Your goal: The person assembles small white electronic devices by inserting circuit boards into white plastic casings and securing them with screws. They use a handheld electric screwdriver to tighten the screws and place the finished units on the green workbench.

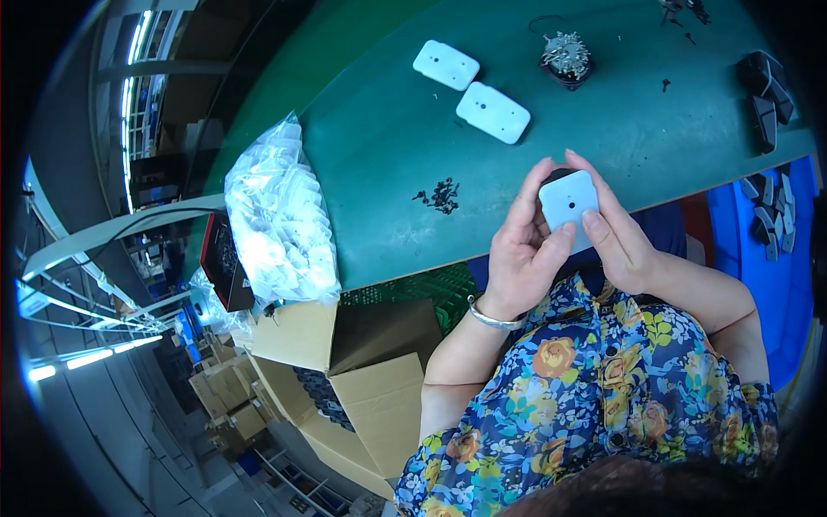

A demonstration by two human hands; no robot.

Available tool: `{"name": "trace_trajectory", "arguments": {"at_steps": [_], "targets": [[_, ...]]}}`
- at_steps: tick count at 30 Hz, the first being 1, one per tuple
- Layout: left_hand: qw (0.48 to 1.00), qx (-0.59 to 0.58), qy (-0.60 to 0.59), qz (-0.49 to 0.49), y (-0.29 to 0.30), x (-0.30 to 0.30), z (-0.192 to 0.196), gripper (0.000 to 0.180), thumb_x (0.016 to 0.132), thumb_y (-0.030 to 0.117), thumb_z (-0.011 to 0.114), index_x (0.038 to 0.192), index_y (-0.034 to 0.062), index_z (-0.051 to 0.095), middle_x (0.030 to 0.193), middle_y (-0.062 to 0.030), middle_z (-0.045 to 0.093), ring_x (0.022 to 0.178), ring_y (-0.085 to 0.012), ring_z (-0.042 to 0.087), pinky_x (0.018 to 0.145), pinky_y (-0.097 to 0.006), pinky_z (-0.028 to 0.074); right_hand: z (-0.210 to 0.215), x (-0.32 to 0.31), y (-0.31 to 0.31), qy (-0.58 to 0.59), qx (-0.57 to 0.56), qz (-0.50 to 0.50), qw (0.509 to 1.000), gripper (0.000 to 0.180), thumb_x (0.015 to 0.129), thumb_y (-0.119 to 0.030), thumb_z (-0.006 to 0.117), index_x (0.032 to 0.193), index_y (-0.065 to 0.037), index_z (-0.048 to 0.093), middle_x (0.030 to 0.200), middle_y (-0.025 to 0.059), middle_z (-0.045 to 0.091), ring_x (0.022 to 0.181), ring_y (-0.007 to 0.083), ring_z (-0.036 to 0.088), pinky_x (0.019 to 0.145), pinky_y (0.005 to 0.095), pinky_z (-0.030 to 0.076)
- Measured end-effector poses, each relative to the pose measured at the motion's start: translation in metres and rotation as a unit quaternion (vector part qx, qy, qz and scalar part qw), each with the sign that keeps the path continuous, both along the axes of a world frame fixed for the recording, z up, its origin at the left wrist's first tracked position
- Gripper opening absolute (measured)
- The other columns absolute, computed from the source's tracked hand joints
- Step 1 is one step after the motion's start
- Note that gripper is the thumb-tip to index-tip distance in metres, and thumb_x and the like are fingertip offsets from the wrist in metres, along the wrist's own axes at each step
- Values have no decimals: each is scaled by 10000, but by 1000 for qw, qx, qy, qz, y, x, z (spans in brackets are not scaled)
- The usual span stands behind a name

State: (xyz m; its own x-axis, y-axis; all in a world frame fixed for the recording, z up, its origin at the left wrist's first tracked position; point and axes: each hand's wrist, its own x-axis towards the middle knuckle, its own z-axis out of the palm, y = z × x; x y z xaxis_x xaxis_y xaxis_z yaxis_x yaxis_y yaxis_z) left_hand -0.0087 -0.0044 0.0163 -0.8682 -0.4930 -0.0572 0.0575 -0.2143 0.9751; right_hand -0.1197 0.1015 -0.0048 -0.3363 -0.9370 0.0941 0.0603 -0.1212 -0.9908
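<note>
Close to my body, over the table's near edge, both hands wrap a small rounded case with a white face (564,200) and a black part showing at its far end. My left hand (525,263) grips it from the left, thumb on the white face. From the right, my right hand (622,248) closes on it, thumb pressing beside the other. The case's underside is hidden by the fingers. Farther off on the green table (379,146) lie two similar white covers, one (444,65) behind the other (493,113). A pile of small black pieces (443,196) lies left of my hands.
A round holder of small silvery pins or screws (566,57) stands at the back. Black cases (763,99) sit at the far right, above a blue bin (743,276) holding more cases. On the left are a clear bag of white parts (280,215) and an open cardboard box (379,401).
</note>
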Motion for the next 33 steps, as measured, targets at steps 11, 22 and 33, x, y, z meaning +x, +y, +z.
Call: {"name": "trace_trajectory", "arguments": {"at_steps": [11,22,33], "targets": [[998,4,57,-14,2,8,-7,611,848,1,517,1374,10,206,1226,-106,442,1083,-155,473,912,-286,388,10,0,2,21,-16,6,1000,483,936,-154,345,1359,21,192,1281,180,340,1182,246,366,999,325,271],[997,34,67,1,4,6,-5,585,850,-20,493,1364,11,216,1151,-84,475,1026,-128,498,853,-254,418,8,-6,4,129,-7,39,991,548,913,-149,350,1355,69,111,1330,247,243,1228,336,296,1025,380,235],[997,5,43,61,8,4,-8,522,824,74,571,1295,23,353,1154,-81,491,1019,-150,502,884,-287,404,5,-1,1,188,-2,18,982,534,912,-146,329,1350,73,115,1327,269,239,1217,372,302,1022,397,240]]}}
